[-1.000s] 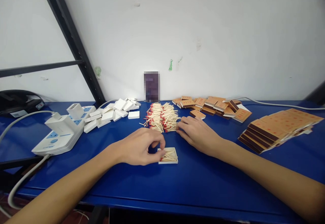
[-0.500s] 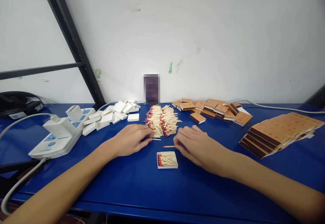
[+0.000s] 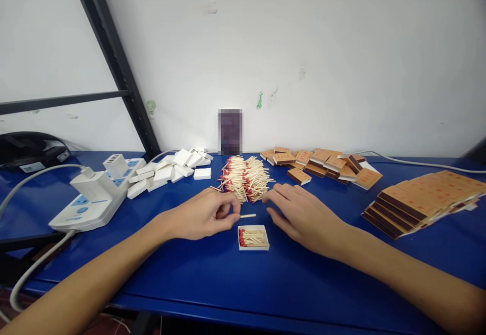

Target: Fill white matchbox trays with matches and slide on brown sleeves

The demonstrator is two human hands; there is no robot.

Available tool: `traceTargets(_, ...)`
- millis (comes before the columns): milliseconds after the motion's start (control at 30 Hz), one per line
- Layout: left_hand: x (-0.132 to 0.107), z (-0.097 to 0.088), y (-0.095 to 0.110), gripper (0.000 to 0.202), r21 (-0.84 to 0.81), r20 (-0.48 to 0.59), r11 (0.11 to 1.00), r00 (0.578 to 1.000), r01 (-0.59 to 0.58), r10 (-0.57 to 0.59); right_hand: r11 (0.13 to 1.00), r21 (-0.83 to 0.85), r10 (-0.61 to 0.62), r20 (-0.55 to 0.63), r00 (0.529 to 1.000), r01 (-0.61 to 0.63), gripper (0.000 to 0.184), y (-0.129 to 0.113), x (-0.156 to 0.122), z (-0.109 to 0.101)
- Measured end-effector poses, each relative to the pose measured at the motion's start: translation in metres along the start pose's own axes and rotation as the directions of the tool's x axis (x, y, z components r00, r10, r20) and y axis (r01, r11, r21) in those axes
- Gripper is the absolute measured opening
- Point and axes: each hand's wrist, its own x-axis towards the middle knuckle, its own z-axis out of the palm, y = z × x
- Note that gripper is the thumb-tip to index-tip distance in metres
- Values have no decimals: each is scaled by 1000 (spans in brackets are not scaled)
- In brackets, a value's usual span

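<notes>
My left hand [image 3: 212,213] pinches a matchstick [image 3: 248,216] between thumb and forefinger; its bare wooden end points right and its head is hidden by the fingertips. To the right, my right hand [image 3: 294,213] hovers low beside the match pile, thumb and forefinger apart, nothing visible between them. Just below the pinched match lies a small white matchbox tray [image 3: 253,248], partly filled with red-headed matches [image 3: 250,236], heads mostly to the left. Behind both hands a large pile of loose matches [image 3: 245,175] spreads in two rows.
White inner trays [image 3: 164,174] are heaped at back left, near a power strip [image 3: 98,213] with plugs and cables. Matchbox sleeves [image 3: 298,175] lie scattered at back right. Stacked flat matchbox sleeves [image 3: 413,201] lie far right on the blue table [image 3: 243,284].
The right hand held a match half a second ago and has let it go, its fingers opening. The left hand has moved right from the pile's edge and now pinches a match.
</notes>
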Motion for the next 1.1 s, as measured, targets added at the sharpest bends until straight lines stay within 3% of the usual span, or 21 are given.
traceTargets(233,2,12,13,8,8,65,1000,998,-3,3,992,-124,7,13,1000,-5,14,21,11,13)
traceTargets(467,6,5,-15,13,384,-142,922,990,48,8,983,-179,-44,2,999,44,17,20,18,18)
traceTargets(800,6,-1,-29,14,471,-105,881,994,38,13,953,-275,-132,-3,991,127,12,22,23,24)
traceTargets(967,6,0,-31,12,474,-115,879,993,41,15,976,-189,-114,-17,993,108,17,11,20,15)
traceTargets(1100,7,2,-32,12,474,-110,880,994,33,22,993,-8,-118,-49,992,117,17,-8,13,3)
